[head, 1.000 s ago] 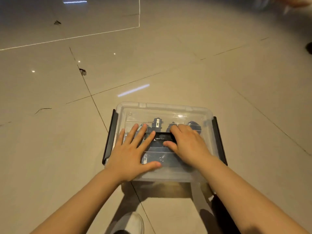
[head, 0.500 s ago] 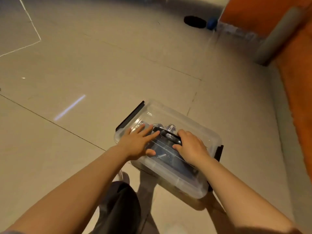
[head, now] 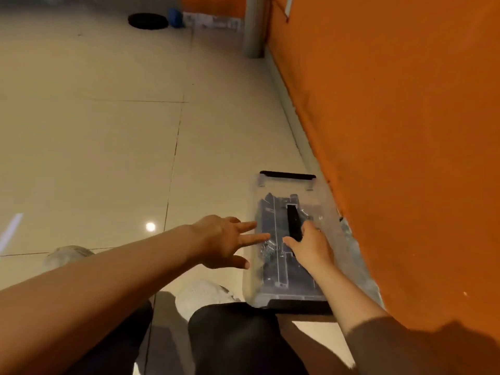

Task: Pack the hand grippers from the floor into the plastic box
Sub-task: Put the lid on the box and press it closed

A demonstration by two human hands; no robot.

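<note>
A clear plastic box [head: 311, 190] with its lid on and black end latches lies on the tiled floor beside an orange wall. Dark hand grippers [head: 267, 212] show through the lid. My right hand [head: 311, 247] grips the black handle [head: 293, 219] in the middle of the lid. My left hand [head: 224, 240] hovers at the box's left side with fingers spread and straight, its fingertips at the lid's edge.
The orange wall [head: 405, 131] runs close along the box's right side. A grey pipe [head: 254, 25] stands at the wall's far end. A black round object [head: 148, 20] and a blue item [head: 176, 16] lie far off. My knees and pale shoes [head: 205, 293] are below.
The box has swung round and moved right, up against the orange wall. My left hand has come off the lid to its left edge. My right hand still holds the handle.
</note>
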